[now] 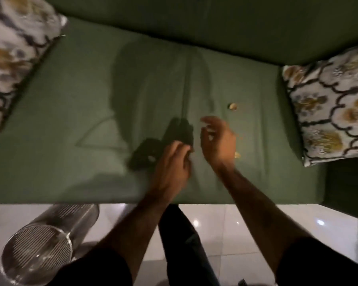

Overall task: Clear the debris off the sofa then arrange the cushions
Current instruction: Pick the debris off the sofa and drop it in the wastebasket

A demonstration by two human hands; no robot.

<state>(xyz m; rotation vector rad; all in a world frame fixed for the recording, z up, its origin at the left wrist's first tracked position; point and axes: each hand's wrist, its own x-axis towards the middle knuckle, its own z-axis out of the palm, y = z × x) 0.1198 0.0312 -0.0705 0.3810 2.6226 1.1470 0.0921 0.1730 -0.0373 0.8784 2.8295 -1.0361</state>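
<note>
The green sofa seat fills the view. One pale yellowish scrap of debris lies just beyond my right hand, and another scrap lies by its wrist. The right hand hovers over the seat with fingers apart and slightly curled, holding nothing visible. Close beside it, my left hand rests low on the seat with fingers curled in. It is blurred, so any contents are hidden. A patterned cushion leans at the left end of the sofa. Its match lies at the right end.
A cylindrical metal mesh bin stands on the glossy white tiled floor at the lower left, just in front of the sofa's edge. The green backrest runs along the top. Dark hand shadows fall on the seat left of my hands.
</note>
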